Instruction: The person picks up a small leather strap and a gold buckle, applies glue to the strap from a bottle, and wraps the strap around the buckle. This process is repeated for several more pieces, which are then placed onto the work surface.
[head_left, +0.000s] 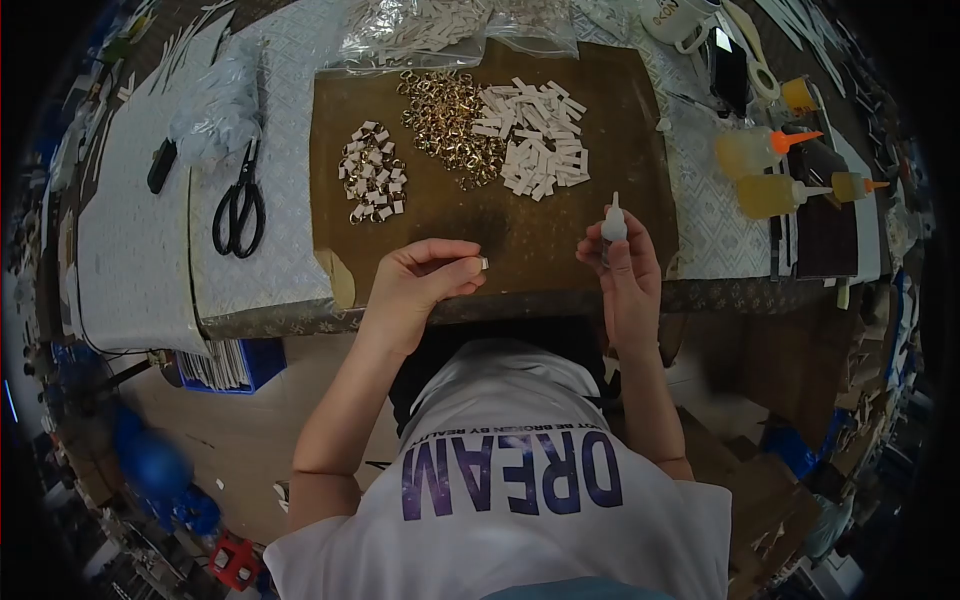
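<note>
Near the front edge of the brown mat (560,235), my left hand (432,275) pinches a small white piece (484,263) between thumb and fingers. My right hand (627,275) is wrapped round a small white glue bottle (614,225), its thin nozzle pointing up. Beyond my hands lie a pile of gold metal rings (450,125) and, touching it on the right, a heap of flat white strips (545,165). A smaller group of rings with white pieces on them (373,172) sits at the mat's left.
Black scissors (240,215) and a crumpled plastic bag (218,110) lie left of the mat. Bags of white strips (415,35) are at the back. Yellowish bottles (768,196), a phone (728,72) and a mug (678,20) stand or lie on the right.
</note>
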